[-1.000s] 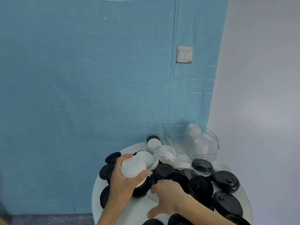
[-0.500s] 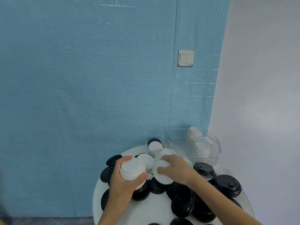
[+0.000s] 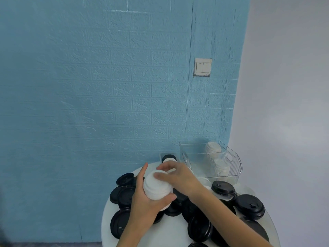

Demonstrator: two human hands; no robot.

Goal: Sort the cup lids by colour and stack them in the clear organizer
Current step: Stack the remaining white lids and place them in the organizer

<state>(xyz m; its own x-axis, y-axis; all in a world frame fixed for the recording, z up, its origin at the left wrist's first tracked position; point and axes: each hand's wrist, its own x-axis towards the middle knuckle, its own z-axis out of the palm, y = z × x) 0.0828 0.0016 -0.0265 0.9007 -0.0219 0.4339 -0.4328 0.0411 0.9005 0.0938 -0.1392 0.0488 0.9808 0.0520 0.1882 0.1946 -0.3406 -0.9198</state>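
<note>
My left hand (image 3: 144,198) grips a stack of white lids (image 3: 155,188) from below and the side, above the round white table (image 3: 106,227). On top of that stack lies my right hand (image 3: 175,177), its fingers pressing a white lid onto it. Black lids (image 3: 249,205) lie scattered over the table, several on each side of my arms. At the back right stands the clear organizer (image 3: 236,166), with white lids (image 3: 212,149) stacked inside. A smaller clear bin (image 3: 168,156) behind my hands holds a black and a white lid.
A blue brick-pattern wall (image 3: 106,86) rises right behind the table, with a light switch (image 3: 202,67) on it. To the right is a grey wall (image 3: 284,104). The table's rim curves at the lower left and lower right.
My right hand picked a white lid off the table, carried it left and set it on the stack in my left hand. The left hand has barely moved. The camera tilted up slightly.
</note>
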